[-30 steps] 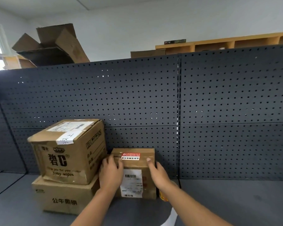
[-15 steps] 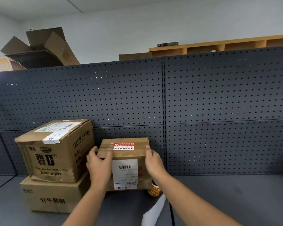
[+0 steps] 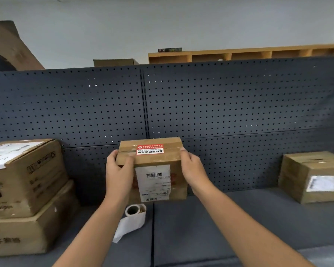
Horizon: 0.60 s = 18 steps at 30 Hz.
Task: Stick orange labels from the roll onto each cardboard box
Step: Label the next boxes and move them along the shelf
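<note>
The small box (image 3: 152,170) sits at the middle of the frame, gripped from both sides, its orange label (image 3: 150,149) already on top. My worry is the label roll (image 3: 135,210) on the shelf (image 3: 239,224) just below: set the box down carelessly and it may crush or knock the roll away. The left hand (image 3: 119,174) wraps the left edge, the right hand (image 3: 191,170) the right, fingers closed on the cardboard, both forearms reaching up from the lower frame. Another box (image 3: 312,176) waits at far right.
</note>
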### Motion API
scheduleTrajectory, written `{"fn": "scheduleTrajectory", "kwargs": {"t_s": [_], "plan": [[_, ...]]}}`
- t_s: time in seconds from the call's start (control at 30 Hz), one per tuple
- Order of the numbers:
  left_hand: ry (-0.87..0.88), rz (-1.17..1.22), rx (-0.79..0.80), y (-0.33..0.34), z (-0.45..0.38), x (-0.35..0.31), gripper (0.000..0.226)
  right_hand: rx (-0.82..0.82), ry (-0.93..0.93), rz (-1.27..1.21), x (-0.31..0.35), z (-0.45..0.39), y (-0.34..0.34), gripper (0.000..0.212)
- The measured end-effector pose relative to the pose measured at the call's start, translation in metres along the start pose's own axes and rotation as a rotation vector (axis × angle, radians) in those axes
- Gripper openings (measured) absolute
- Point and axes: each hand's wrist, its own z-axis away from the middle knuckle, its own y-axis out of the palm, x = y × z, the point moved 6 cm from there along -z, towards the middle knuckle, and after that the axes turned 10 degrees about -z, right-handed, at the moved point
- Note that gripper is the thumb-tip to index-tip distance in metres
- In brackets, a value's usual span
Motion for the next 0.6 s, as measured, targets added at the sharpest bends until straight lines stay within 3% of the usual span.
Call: {"fn": "scheduleTrajectory", "kwargs": {"t_s": [0.23, 0.6], "plan": [[-0.112, -0.006, 0.186, 0.104, 0.051, 0.012, 0.057, -0.084, 0.107, 0.086, -0.030, -0.008, -0.114, 0.072], [-0.216, -0.119, 0.297, 0.203, 0.090, 0.068, 0.072, -0.117, 0.258, 0.095, -0.104, -0.012, -0.210, 0.056]]}}
